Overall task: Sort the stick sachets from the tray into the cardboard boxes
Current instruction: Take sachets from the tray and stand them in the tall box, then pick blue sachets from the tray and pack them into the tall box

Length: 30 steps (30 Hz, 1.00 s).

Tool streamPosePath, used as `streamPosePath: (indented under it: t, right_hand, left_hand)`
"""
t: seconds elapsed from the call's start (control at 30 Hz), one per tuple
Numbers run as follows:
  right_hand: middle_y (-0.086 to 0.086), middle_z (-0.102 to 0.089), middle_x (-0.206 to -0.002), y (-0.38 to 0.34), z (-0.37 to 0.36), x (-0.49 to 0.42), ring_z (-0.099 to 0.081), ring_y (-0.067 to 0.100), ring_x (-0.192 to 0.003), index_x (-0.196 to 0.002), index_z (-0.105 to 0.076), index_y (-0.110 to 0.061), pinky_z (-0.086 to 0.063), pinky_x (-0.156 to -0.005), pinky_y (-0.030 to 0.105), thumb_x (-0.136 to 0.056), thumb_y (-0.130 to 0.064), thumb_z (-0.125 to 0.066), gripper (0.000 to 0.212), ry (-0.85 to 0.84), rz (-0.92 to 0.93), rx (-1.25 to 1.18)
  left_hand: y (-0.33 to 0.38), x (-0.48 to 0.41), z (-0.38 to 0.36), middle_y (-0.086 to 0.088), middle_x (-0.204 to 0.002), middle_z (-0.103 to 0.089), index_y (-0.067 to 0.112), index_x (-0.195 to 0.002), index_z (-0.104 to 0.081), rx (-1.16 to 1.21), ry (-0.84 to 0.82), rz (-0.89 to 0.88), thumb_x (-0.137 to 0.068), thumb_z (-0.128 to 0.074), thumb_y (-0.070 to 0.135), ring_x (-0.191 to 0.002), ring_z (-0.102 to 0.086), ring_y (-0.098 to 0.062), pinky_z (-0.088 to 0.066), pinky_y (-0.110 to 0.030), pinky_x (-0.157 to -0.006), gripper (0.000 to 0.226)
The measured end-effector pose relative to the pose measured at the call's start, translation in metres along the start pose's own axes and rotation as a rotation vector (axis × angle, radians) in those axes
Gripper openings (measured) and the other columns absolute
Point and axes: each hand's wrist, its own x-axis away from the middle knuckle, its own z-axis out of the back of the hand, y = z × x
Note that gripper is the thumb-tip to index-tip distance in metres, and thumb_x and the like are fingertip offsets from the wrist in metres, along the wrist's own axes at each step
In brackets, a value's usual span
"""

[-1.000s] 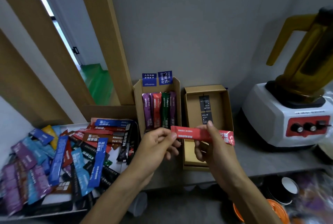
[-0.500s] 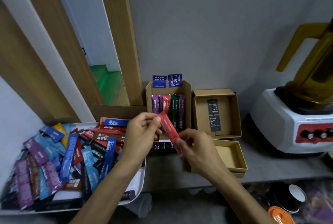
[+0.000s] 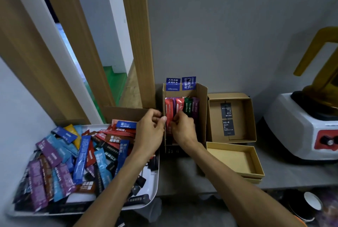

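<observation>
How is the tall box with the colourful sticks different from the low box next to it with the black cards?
The tall box holds red, green and purple sachets; the low box holds only two black cards. The tall box wears blue stickers on top; the low box has none. The left hand and right hand are at the tall box; neither touches the low box. Both are open brown cardboard.

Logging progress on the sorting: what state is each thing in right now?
tall box, open, sorted sachets standing upright inside
red sachet, upright at the tall box's left side, pinched by the right hand
left hand, fingers curled at the tall box's left wall, grip unclear
tray, heaped with loose sachets
flat box, open, black cards inside
shallow box, open, empty
</observation>
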Motion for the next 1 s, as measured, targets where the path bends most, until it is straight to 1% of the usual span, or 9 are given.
streamPosePath:
  t: [0.13,0.27,0.47,0.57,0.67,0.73,0.83,0.9,1.0]
  right_hand:
    - [0.000,-0.071,-0.103,0.010,-0.006,-0.004,-0.072,0.014,-0.089,-0.116,-0.058,-0.018,-0.063,-0.074,0.036,-0.099,-0.019,-0.058,0.017,0.050,0.111,0.148]
    - [0.003,-0.071,-0.104,0.012,-0.012,-0.009,-0.072,0.018,-0.090,-0.117,-0.056,-0.018,-0.062,-0.074,0.039,-0.098,-0.017,-0.058,0.018,0.021,0.162,0.260]
    - [-0.004,-0.070,-0.097,0.008,-0.003,0.008,-0.070,0.009,-0.086,-0.108,-0.063,-0.020,-0.062,-0.075,0.036,-0.098,-0.017,-0.060,0.011,0.047,0.143,0.099]
    - [-0.011,-0.066,-0.089,-0.011,0.009,0.055,-0.066,-0.003,-0.080,-0.099,-0.062,-0.022,-0.058,-0.069,0.018,-0.098,-0.020,-0.062,0.002,0.098,0.161,-0.046]
    - [-0.018,-0.060,-0.086,-0.030,0.007,0.108,-0.060,-0.013,-0.086,-0.096,-0.060,-0.029,-0.050,-0.071,0.006,-0.097,-0.021,-0.061,0.008,-0.064,0.160,-0.057]
    - [-0.014,-0.065,-0.082,-0.039,-0.013,0.123,-0.063,-0.006,-0.082,-0.090,-0.064,-0.027,-0.056,-0.071,0.018,-0.097,-0.026,-0.061,0.008,-0.212,0.124,-0.025]
    - [-0.008,-0.072,-0.086,-0.058,-0.056,0.114,-0.064,0.002,-0.075,-0.097,-0.069,-0.020,-0.055,-0.069,0.029,-0.097,-0.036,-0.061,0.018,-0.281,0.076,0.033]
    - [0.000,-0.074,-0.097,-0.067,-0.086,0.097,-0.067,0.015,-0.086,-0.108,-0.063,-0.020,-0.051,-0.073,0.030,-0.092,-0.040,-0.065,0.026,-0.291,0.044,0.102]
    - [0.008,-0.070,-0.113,-0.071,-0.113,0.084,-0.066,0.032,-0.103,-0.121,-0.053,-0.021,-0.055,-0.085,0.042,-0.084,-0.033,-0.070,0.044,-0.338,-0.020,0.087]
  left_hand:
    - [-0.003,0.001,0.003,0.007,-0.088,-0.067,0.027,-0.099,-0.059,-0.003,-0.009,-0.005,-0.098,-0.060,0.030,-0.073,-0.067,-0.004,-0.046,-0.012,-0.059,0.003]
    - [-0.003,0.001,0.005,0.007,-0.086,-0.066,0.029,-0.098,-0.058,0.009,-0.029,-0.008,-0.098,-0.059,0.030,-0.071,-0.066,0.001,-0.046,-0.009,-0.056,0.002]
    - [-0.008,0.011,0.035,0.003,-0.087,-0.068,0.024,-0.101,-0.064,0.009,-0.054,-0.001,-0.099,-0.058,0.022,-0.072,-0.068,-0.003,-0.051,-0.017,-0.062,0.006]
    - [-0.026,0.031,0.079,0.007,-0.084,-0.068,0.029,-0.092,-0.065,-0.101,0.014,0.021,-0.098,-0.059,0.018,-0.075,-0.067,-0.004,-0.050,-0.019,-0.066,0.013]
    - [-0.054,0.062,0.125,0.013,-0.081,-0.068,0.030,-0.086,-0.065,-0.288,0.058,0.126,-0.096,-0.062,0.021,-0.076,-0.064,-0.002,-0.046,-0.021,-0.064,0.014]
    - [-0.074,0.084,0.142,0.011,-0.071,-0.067,0.029,-0.079,-0.063,-0.410,0.066,0.216,-0.094,-0.065,0.026,-0.067,-0.062,-0.001,-0.045,-0.024,-0.060,0.015]
    - [-0.092,0.103,0.142,0.009,-0.059,-0.063,0.025,-0.073,-0.059,-0.540,0.044,0.301,-0.090,-0.068,0.038,-0.061,-0.059,-0.002,-0.051,-0.031,-0.063,0.023]
    - [-0.095,0.101,0.134,0.012,-0.064,-0.061,0.024,-0.082,-0.056,-0.521,0.092,0.308,-0.088,-0.071,0.039,-0.066,-0.059,-0.008,-0.051,-0.034,-0.067,0.022]
    - [-0.101,0.088,0.122,0.010,-0.077,-0.063,0.023,-0.104,-0.053,-0.486,0.133,0.349,-0.086,-0.073,0.040,-0.081,-0.060,-0.015,-0.046,-0.031,-0.069,0.032]
